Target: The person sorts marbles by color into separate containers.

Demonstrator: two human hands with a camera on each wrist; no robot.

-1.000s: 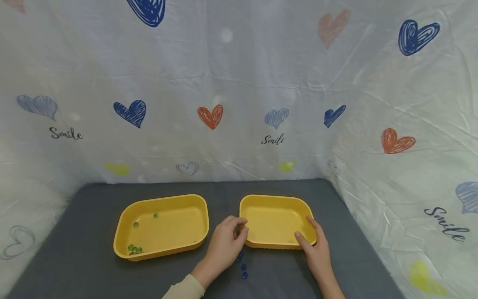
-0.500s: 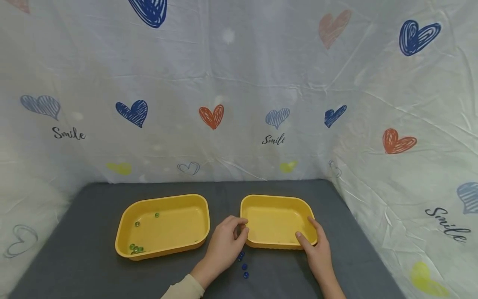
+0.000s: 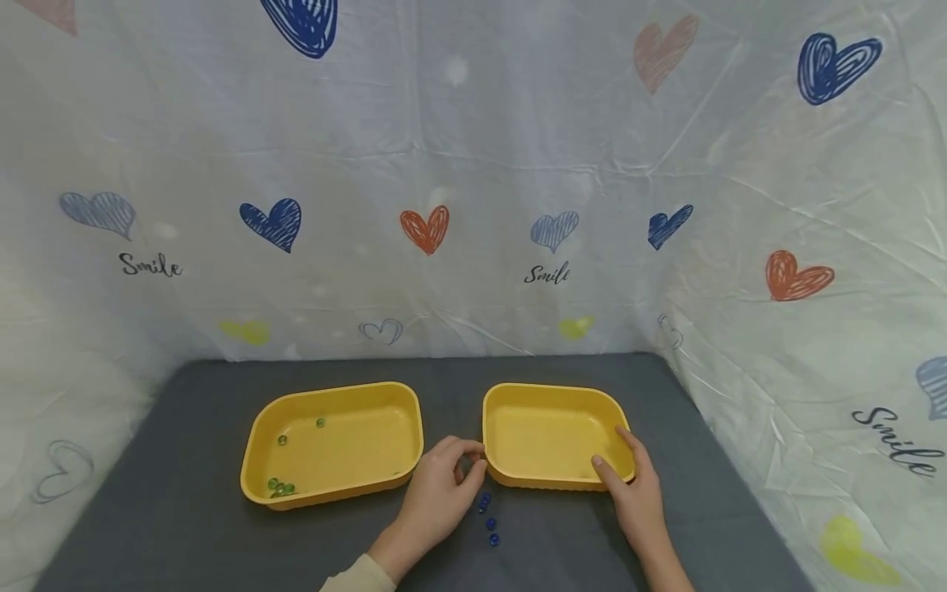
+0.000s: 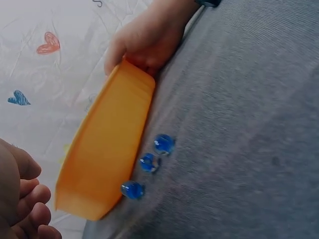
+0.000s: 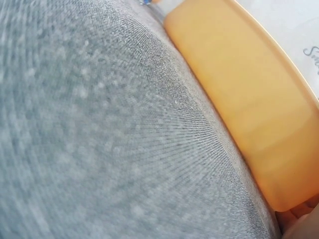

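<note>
My right hand (image 3: 640, 497) grips the right end of a yellow tray (image 3: 555, 432), thumb at the near rim and fingers around the right side. Nothing lies inside this tray. At its near left corner is my left hand (image 3: 438, 493), index finger stretched to the rim and the other fingers loosely bent. The left wrist view shows the left fingers (image 4: 36, 205) curled, with nothing visible between them and the thumb. Several blue marbles (image 3: 491, 524) lie on the grey cloth in front of the tray; one blue marble (image 4: 163, 144) appears large in the left wrist view.
A second yellow tray (image 3: 362, 444) stands to the left, with several green marbles (image 3: 279, 487) mostly in its near left corner. Dark grey cloth (image 3: 222, 551) covers the table. A white curtain (image 3: 473, 123) printed with hearts hangs behind and at the sides.
My left fingertips have drawn back slightly from over the right tray's left rim. The right hand keeps its grip. The whole head view has shifted a little, moving the trays rightward.
</note>
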